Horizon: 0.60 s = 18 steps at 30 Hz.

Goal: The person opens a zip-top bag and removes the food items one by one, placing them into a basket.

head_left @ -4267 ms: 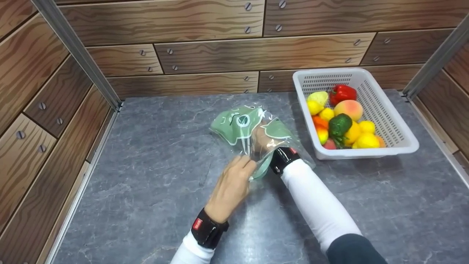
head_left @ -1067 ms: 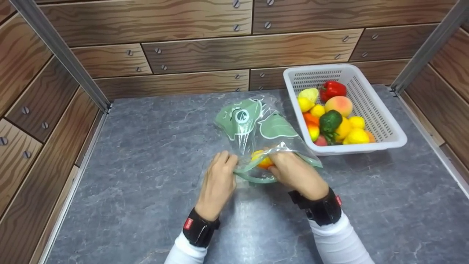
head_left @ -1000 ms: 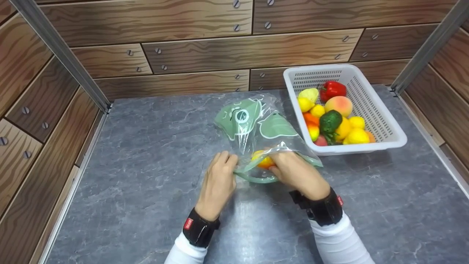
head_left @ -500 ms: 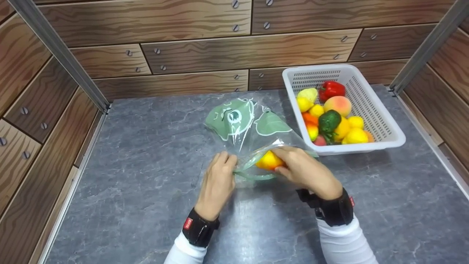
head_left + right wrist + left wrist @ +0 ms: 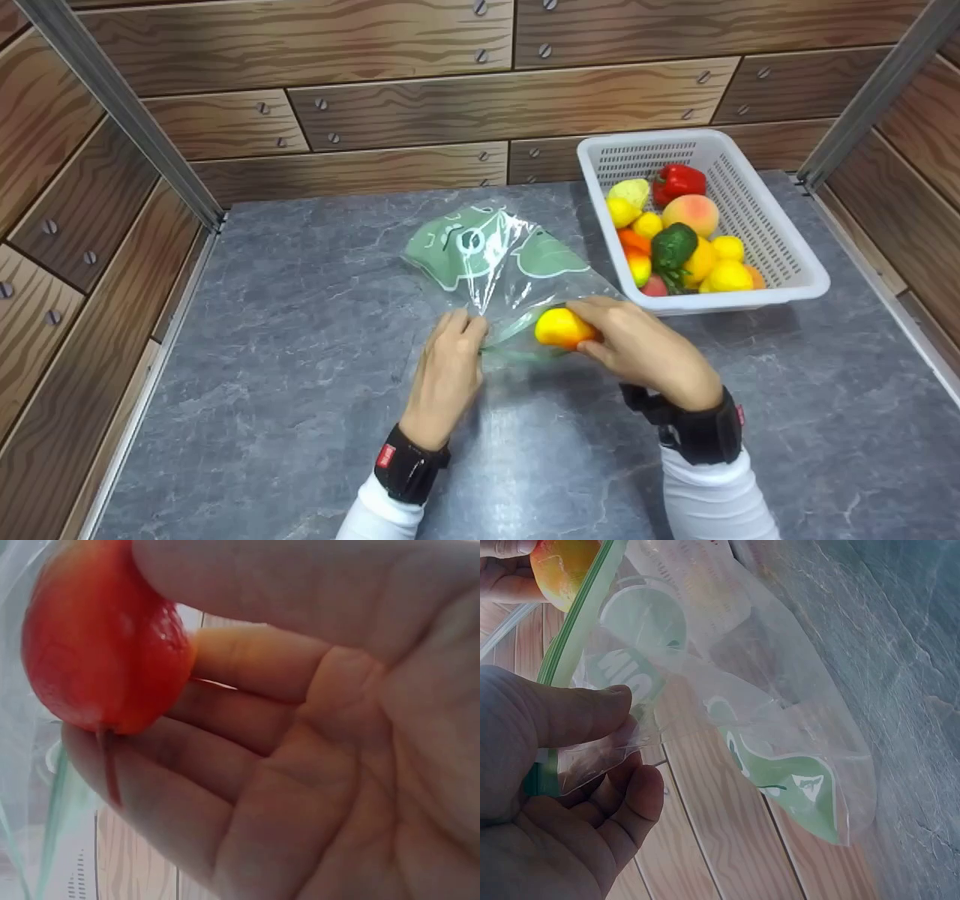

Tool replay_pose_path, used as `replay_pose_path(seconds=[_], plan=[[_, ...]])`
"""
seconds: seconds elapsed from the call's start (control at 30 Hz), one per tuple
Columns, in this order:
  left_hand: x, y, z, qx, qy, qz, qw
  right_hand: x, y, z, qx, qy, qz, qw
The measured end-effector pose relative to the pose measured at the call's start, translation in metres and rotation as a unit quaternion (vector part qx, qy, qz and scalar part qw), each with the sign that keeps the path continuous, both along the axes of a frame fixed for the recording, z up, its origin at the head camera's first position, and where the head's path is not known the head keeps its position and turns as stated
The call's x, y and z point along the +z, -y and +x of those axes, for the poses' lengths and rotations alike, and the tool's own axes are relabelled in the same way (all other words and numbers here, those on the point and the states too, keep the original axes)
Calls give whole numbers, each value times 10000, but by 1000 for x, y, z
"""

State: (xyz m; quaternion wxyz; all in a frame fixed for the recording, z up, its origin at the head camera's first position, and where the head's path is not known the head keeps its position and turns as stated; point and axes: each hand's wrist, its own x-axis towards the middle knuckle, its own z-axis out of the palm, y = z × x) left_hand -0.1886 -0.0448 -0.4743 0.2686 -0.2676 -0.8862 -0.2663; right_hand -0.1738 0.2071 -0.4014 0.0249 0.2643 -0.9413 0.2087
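A clear zip bag (image 5: 525, 285) with green cartoon prints lies on the grey table, its mouth toward me. My left hand (image 5: 444, 375) pinches the left corner of that mouth; in the left wrist view, thumb (image 5: 585, 714) and fingers close on the clear film beside the green zip strip (image 5: 581, 622). My right hand (image 5: 649, 349) holds a yellow-and-red mango (image 5: 561, 328) at the bag's mouth. Up close in the right wrist view, the mango (image 5: 105, 637) shows its red end and a thin brown stem, gripped between thumb and fingers.
Right of the bag stands a white perforated basket (image 5: 806, 259) with a red bell pepper (image 5: 681, 182), a peach (image 5: 691, 215), broccoli (image 5: 673, 246), several lemons and other fruit. Wood-patterned walls (image 5: 420, 112) enclose the table at the back and sides.
My right hand was deep inside the bag; it has drawn back toward me and to the right, bringing the mango out to the mouth. The bag's far end has swung left. My left hand keeps its hold.
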Motion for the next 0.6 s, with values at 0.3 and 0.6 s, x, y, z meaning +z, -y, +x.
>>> replay_pose_path(seconds=[0.3,0.6], plan=[[0,-1,1,-12,46,-14,10000,4,-7,1,-51,193,-143,9997],[0,-1,1,-24,158,-4,9999,6,-15,1,-133,151,-230,9995]])
